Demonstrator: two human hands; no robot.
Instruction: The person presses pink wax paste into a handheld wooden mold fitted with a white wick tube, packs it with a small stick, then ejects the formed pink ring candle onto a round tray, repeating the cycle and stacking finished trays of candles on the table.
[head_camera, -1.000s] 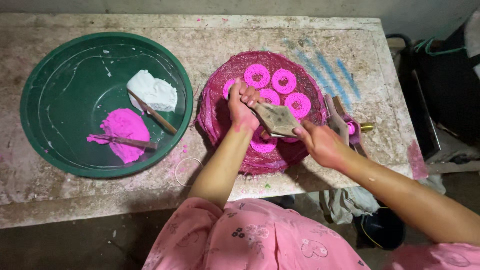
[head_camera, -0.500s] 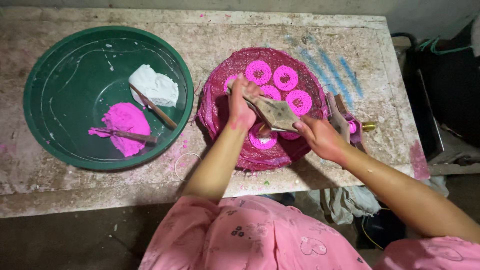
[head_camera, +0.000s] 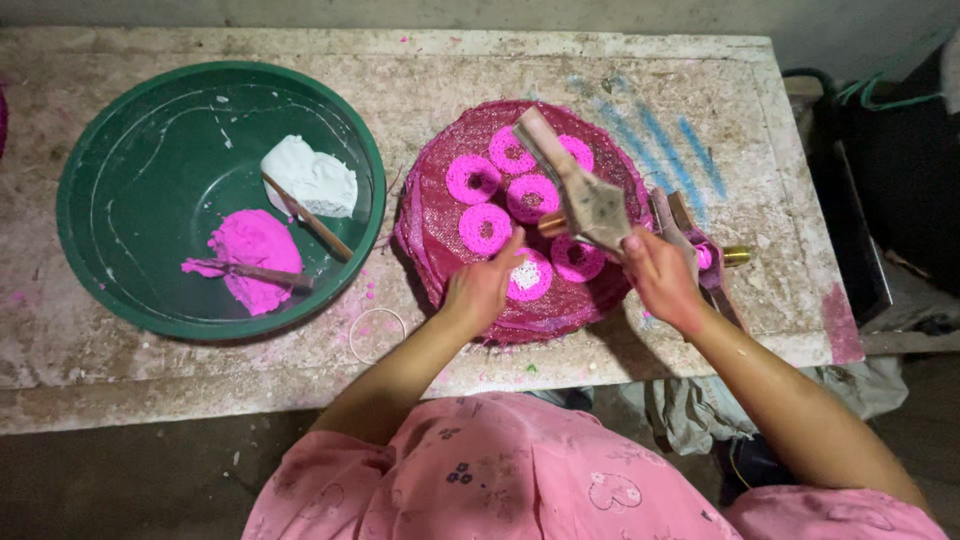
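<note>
My right hand (head_camera: 661, 278) grips a wooden-handled press tool (head_camera: 577, 193) that is lifted over a round magenta woven tray (head_camera: 432, 245). Several pink ring-shaped dough spirals (head_camera: 473, 179) lie on the tray. My left hand (head_camera: 482, 287) rests on the tray's near side, fingers beside a pink ring with a white centre (head_camera: 528, 276). Both forearms reach in from below, over a pink flowered garment.
A green basin (head_camera: 110, 160) on the left holds a white dough lump (head_camera: 314, 178), a pink dough lump (head_camera: 254, 245) and two wooden sticks. A second wooden press (head_camera: 690, 235) lies right of the tray. The worn table has a near edge and a dark crate at right.
My left hand has drawn back from the tool to the tray's near side. The press tool has been raised and turned, with a new ring lying under it.
</note>
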